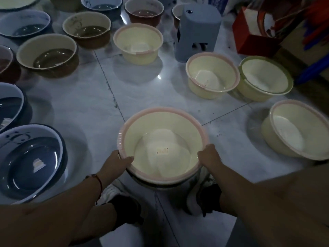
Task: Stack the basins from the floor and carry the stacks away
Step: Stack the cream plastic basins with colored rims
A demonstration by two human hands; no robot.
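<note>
A cream basin with a pink rim (162, 139) is held just above my feet, and the darker edge of another basin shows beneath it. My left hand (118, 162) grips its left rim, thumb inside the bowl. My right hand (210, 155) grips the right rim the same way. More cream basins stand on the floor: a pink-rimmed one (138, 44) straight ahead, a pink-rimmed one (211, 74) and a green-rimmed one (265, 80) touching at the right, and one (295, 129) at the far right.
Blue basins (32, 161) line the left side, with brown basins (48, 54) and more behind them. A grey plastic stool (197, 32) stands ahead on the right beside a red box (249, 31). The tiled floor (99, 104) lies bare in the middle.
</note>
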